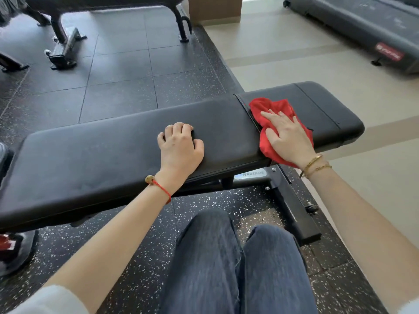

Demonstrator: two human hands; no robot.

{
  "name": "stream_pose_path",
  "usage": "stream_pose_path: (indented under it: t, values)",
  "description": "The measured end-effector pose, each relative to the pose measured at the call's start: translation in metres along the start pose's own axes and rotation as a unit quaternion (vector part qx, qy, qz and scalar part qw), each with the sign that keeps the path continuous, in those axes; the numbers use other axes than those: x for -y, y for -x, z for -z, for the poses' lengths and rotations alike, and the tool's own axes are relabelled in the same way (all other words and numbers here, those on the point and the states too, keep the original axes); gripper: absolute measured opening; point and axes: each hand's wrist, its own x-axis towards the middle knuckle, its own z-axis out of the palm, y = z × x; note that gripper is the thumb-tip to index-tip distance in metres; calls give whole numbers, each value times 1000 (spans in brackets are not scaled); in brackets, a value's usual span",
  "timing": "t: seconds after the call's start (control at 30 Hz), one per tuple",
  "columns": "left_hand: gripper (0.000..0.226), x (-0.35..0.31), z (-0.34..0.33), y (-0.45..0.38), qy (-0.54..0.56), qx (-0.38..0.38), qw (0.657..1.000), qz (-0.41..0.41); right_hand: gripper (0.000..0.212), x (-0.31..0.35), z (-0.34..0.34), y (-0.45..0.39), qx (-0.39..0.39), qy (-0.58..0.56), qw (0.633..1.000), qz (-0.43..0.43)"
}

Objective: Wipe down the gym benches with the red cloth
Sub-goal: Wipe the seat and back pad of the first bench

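A black padded gym bench (pixel 102 155) runs across the view in front of me, a long back pad on the left and a shorter seat pad (pixel 317 105) on the right. A crumpled red cloth (pixel 269 107) lies on the seat pad beside the gap between the pads. My right hand (pixel 288 137) presses flat on the cloth, fingers spread, and covers its middle. My left hand (pixel 181 146) rests on the long pad with fingers curled, holding nothing.
A second black bench (pixel 68 26) stands at the back left on the dark rubber tiles. A treadmill (pixel 362 26) sits at the back right on pale flooring. The bench's metal foot (pixel 292 211) juts toward my knees. Someone's shoe (pixel 13 250) is at the left edge.
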Motion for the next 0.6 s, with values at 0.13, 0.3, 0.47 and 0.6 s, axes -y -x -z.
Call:
stream_pose_path:
  t: [0.13, 0.3, 0.47, 0.6]
  values:
    - [37, -21, -3, -11, 3, 14, 1000, -20, 54, 6, -3, -40, 19, 43, 994, -102]
    - [42, -55, -15, -26, 39, 37, 997, -55, 56, 13, -13, -60, 34, 81, 991, -98]
    - [45, -80, -26, -30, 51, 57, 995, -58, 55, 0, -11, -56, 40, 66, 995, -55]
    - [44, -97, -37, -29, 53, 67, 995, -51, 54, -6, -8, -51, 38, 49, 998, -6]
